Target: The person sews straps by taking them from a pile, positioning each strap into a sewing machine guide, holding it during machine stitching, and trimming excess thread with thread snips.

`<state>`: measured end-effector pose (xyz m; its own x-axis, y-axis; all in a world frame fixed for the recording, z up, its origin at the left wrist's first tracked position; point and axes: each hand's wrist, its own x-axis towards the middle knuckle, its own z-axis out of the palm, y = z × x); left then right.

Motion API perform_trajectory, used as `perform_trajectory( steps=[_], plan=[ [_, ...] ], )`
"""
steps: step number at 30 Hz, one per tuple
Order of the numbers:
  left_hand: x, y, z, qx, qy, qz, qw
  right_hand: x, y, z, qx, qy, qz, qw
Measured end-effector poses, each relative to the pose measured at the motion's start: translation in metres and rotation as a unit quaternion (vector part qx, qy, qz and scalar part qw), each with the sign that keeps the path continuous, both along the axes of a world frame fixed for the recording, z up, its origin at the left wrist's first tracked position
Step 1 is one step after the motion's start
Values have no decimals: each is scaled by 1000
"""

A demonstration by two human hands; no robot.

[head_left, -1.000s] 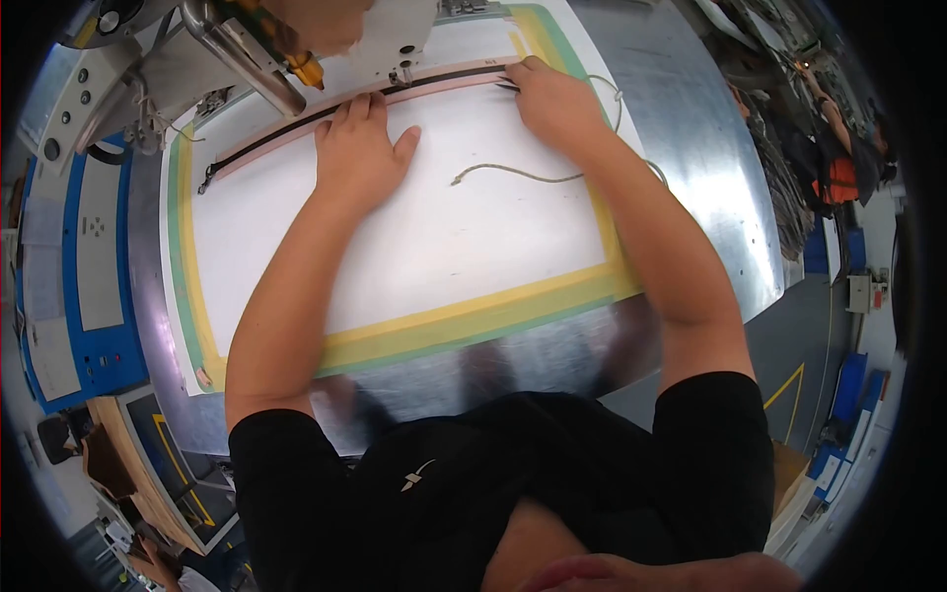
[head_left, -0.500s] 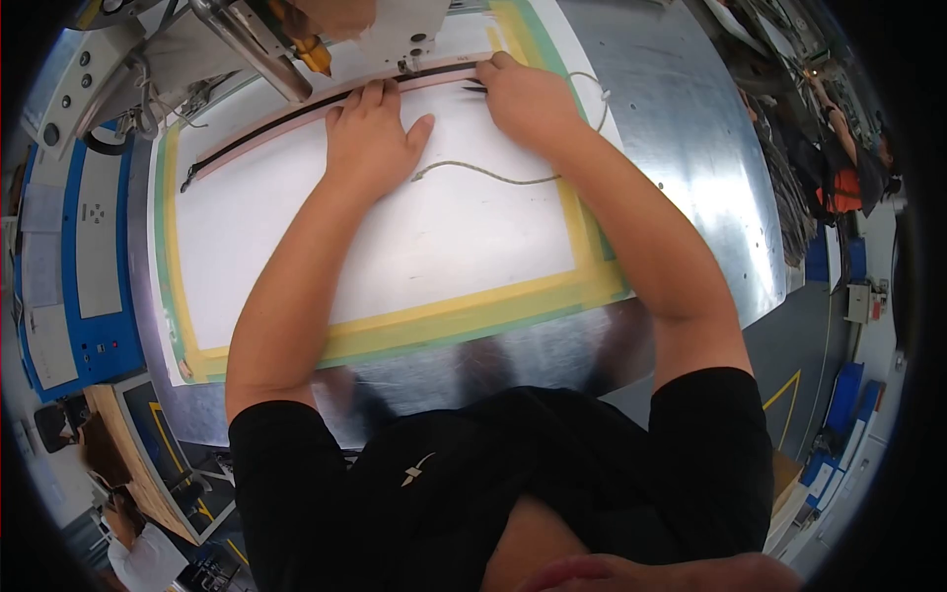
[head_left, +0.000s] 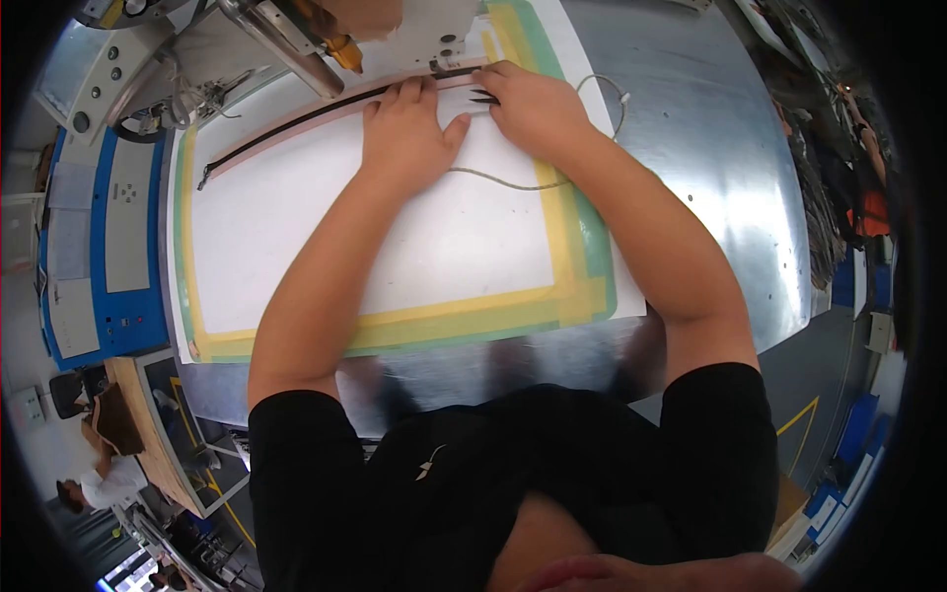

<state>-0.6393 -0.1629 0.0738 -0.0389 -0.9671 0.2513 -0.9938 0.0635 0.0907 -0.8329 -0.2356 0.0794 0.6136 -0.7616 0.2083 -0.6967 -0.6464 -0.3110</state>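
Observation:
A long black zipper [head_left: 296, 123] on pink tape runs in a gentle curve across the far part of the white board [head_left: 296, 237], its pull at the left end. My left hand [head_left: 406, 138] lies over the zipper with fingertips pressing on it and the thumb held apart. To its right, my right hand [head_left: 533, 104] is curled, its fingertips at the zipper's right part. Two dark pointed tips of what look like thread snips [head_left: 483, 97] stick out from under that hand; their handles are hidden. A thin cord [head_left: 508, 184] passes beneath my right forearm.
A machine with a metal post [head_left: 296, 54] and an orange-yellow nozzle [head_left: 345, 53] hangs over the board's far edge. Yellow tape [head_left: 464, 311] borders the board on the metal table [head_left: 710, 197]. At left stands a blue cabinet [head_left: 89, 247]; a person [head_left: 109, 483] is further off.
My left hand has slid right along the zipper, closer to my right hand. The right hand stays near the zipper's right part with the snips. The whole view has shifted slightly.

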Motion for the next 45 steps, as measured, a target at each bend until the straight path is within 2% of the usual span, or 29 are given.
perform_trajectory(
  steps=[14,23,27,29,31,34,37,40,43,45],
  plan=[
    [-13,-3,5,34,-1,12,999,-3,10,6,23,2,22,999],
    [8,10,3,-3,19,-16,1000,-10,11,0,7,-5,33,999],
    [70,35,2,-2,-31,63,998,-12,10,0,5,-8,36,999],
    [130,50,-7,-34,-40,109,993,-12,11,5,17,3,35,999],
    [196,69,-11,-29,16,170,985,-9,11,7,29,14,33,999],
    [310,89,-32,-7,-9,286,958,-7,11,10,36,30,36,998],
    [346,99,-15,8,-8,334,942,-6,11,14,27,28,47,998],
    [368,82,4,73,81,378,920,-6,9,13,26,23,50,998],
    [345,65,33,118,-30,447,886,-4,10,16,36,28,50,998],
    [419,53,5,139,19,465,874,-3,11,18,39,37,47,997]
  ],
)
